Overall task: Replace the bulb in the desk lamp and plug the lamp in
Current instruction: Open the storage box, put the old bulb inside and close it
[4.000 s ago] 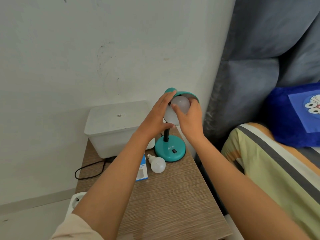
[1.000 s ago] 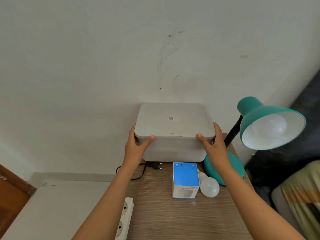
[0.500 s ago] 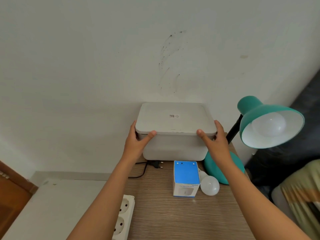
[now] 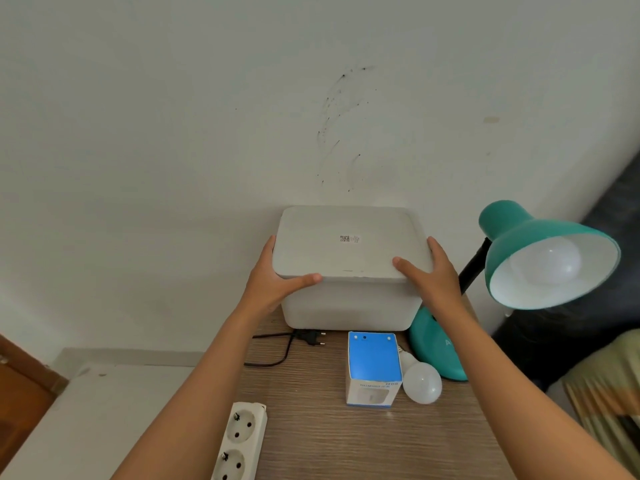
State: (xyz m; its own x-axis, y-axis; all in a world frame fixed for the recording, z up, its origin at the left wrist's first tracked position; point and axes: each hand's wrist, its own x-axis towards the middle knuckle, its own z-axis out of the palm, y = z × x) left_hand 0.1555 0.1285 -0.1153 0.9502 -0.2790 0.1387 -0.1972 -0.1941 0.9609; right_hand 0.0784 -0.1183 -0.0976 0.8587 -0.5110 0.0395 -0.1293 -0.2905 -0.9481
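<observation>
Head view, wooden table (image 4: pixel 363 441) against white wall (image 4: pixel 173 116), left hand (image 4: pixel 273 284) and right hand (image 4: pixel 431 275) grasping white box (image 4: pixel 346 251)

Off-white painted wall (image 4: pixel 173 116) filling the upper view, evenly lit, marked with dark scuffs and specks (image 4: pixel 341 129) near centre and a small tan spot (image 4: pixel 491 119) to the right. Wood-grain tabletop (image 4: pixel 363 441) butted against the wall. Pale floor (image 4: pixel 93 420) at lower left, grey skirting (image 4: pixel 131 356) along the wall base. Brown wooden edge (image 4: pixel 19 379) at far left. Dark upholstery (image 4: pixel 609 216) at right.
</observation>
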